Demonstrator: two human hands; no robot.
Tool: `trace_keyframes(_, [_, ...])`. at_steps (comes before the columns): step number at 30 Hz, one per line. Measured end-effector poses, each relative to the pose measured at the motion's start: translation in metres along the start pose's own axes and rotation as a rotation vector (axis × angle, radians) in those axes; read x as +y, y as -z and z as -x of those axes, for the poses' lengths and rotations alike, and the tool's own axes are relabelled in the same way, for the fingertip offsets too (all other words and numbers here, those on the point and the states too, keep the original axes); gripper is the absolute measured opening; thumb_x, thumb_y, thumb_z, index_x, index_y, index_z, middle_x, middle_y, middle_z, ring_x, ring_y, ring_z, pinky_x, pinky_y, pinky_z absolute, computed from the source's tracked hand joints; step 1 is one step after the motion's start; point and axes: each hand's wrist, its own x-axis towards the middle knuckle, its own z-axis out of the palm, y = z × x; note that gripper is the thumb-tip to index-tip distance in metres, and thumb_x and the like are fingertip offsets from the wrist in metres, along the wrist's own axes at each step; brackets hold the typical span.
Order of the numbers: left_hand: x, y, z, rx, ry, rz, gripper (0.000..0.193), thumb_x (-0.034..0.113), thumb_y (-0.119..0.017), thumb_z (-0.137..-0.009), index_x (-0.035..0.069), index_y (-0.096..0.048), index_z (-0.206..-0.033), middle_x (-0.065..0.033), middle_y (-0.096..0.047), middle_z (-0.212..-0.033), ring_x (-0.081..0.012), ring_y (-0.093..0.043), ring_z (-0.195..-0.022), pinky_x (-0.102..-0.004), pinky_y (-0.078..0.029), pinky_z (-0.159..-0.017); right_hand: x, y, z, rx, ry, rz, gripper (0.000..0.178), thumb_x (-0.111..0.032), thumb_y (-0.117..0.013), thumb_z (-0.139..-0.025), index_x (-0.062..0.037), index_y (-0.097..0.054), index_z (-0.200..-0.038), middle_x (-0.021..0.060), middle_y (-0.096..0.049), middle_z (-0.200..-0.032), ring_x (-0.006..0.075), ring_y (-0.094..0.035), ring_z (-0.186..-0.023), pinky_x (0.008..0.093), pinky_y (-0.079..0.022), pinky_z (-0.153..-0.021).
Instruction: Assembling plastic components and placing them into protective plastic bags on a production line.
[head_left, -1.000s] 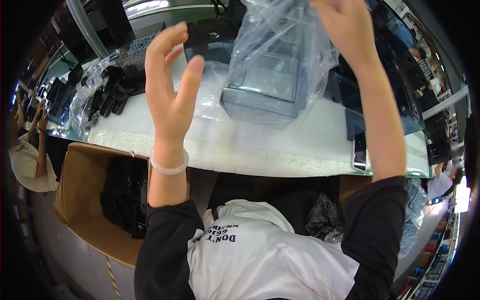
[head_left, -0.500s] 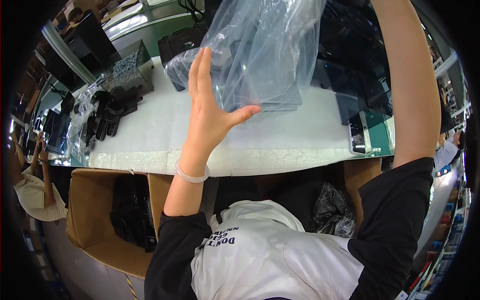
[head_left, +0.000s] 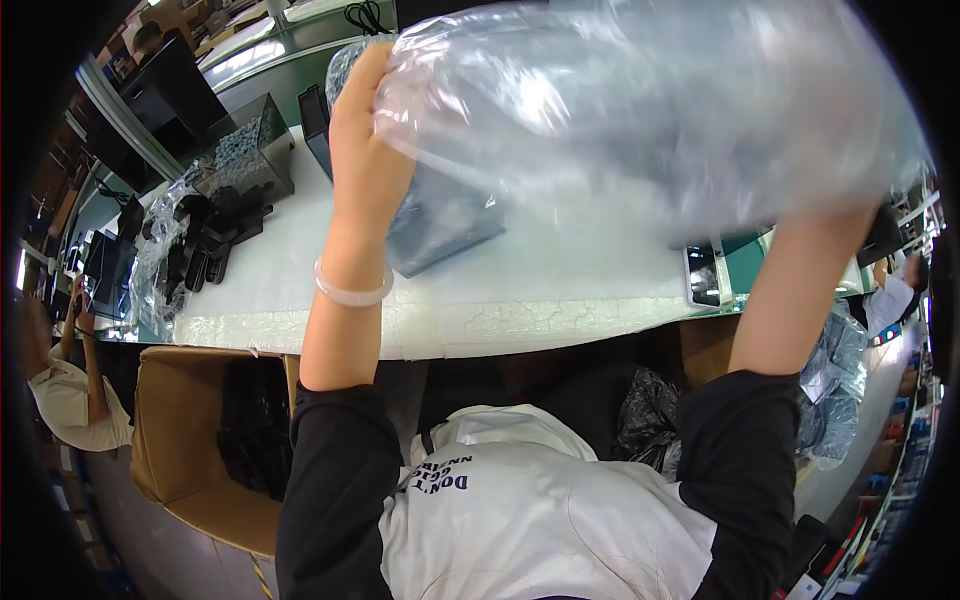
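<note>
A large clear plastic bag point(head_left: 620, 110) spans the space between my raised hands, above the white-covered table point(head_left: 560, 270). My left hand point(head_left: 365, 130), with a pale bracelet at its wrist, is closed on the bag's left edge. Over on the right, my right hand point(head_left: 820, 140) lies behind the plastic, its fingers hidden and smeared by motion. Beneath the bag, near my left wrist, a dark flat piece point(head_left: 445, 230) with a bluish plastic sheen rests on the table. The bag covers much of the far tabletop.
Black parts point(head_left: 215, 235) lie at the left by a clear bin point(head_left: 245, 160) of small grey pieces. A phone-like device point(head_left: 703, 275) sits near the right front edge. Below are an open cardboard box point(head_left: 165, 420) and a black plastic bag point(head_left: 645, 410). Other people point(head_left: 75, 390) are at both sides.
My left hand, spread open before, has closed on the bag's edge. The bag has swung up and right, from upright to stretched sideways. My right arm has come down and nearer.
</note>
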Motion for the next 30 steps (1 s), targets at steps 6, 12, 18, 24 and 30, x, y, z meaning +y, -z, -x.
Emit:
trace_keyframes(6, [0.039,-0.020,0.025,-0.452,-0.374,0.244,0.039,0.008,-0.058,-0.086,0.000,-0.052,-0.123,-0.0119,-0.060,-0.121,-0.0208,-0.059,-0.108,-0.0333,-0.044,-0.093,0.096,0.026,0.061,-0.033,-0.095,0.669,0.033,-0.016,-0.073,-0.078,-0.0017,-0.059,-0.104,0.0070,-0.063,-0.094,0.0151,-0.060,-0.085,0.0262,-0.048,-0.079])
trace_keyframes(12, [0.054,0.017,-0.014,-1.022,-0.005,0.082,0.045,0.004,-0.056,-0.087,-0.004,-0.049,-0.130,-0.0175,-0.048,-0.138,-0.0255,-0.045,-0.128,-0.0382,-0.033,-0.108,0.050,0.084,0.131,0.201,-0.248,1.400,0.043,-0.009,-0.078,-0.072,-0.0011,-0.058,-0.110,0.0079,-0.061,-0.106,0.0170,-0.060,-0.092,0.0307,-0.048,-0.085])
trace_keyframes(18, [-0.029,0.067,-0.101,-1.044,0.106,-0.212,0.051,0.023,-0.064,-0.088,0.004,-0.050,-0.134,-0.0090,-0.050,-0.137,-0.0217,-0.044,-0.130,-0.0366,-0.030,-0.110,-0.098,0.080,0.243,0.799,-0.251,1.508,0.048,0.000,-0.067,-0.077,0.0022,-0.052,-0.123,0.0088,-0.061,-0.109,0.0180,-0.060,-0.097,0.0303,-0.049,-0.088])
trace_keyframes(24, [-0.064,0.095,-0.128,-1.213,0.188,-0.468,0.094,0.060,-0.073,-0.067,0.006,-0.044,-0.139,-0.0113,-0.038,-0.147,-0.0245,-0.031,-0.139,-0.0404,-0.017,-0.114,-0.139,0.024,0.341,0.944,-0.577,2.507,0.034,-0.003,-0.064,-0.070,-0.0004,-0.059,-0.103,0.0157,-0.063,-0.098,0.0285,-0.061,-0.091,0.0354,-0.048,-0.079])
trace_keyframes(30, [-0.063,0.091,-0.165,-1.341,0.067,-0.625,0.078,0.057,-0.077,-0.064,-0.001,-0.057,-0.114,-0.0087,-0.055,-0.114,-0.0241,-0.050,-0.112,-0.0335,-0.032,-0.102,-0.090,0.035,0.526,1.075,-0.871,2.657,0.013,0.000,-0.050,-0.074,-0.0086,-0.053,-0.083,0.0154,-0.058,-0.082,0.0381,-0.058,-0.078,0.0443,-0.047,-0.065])
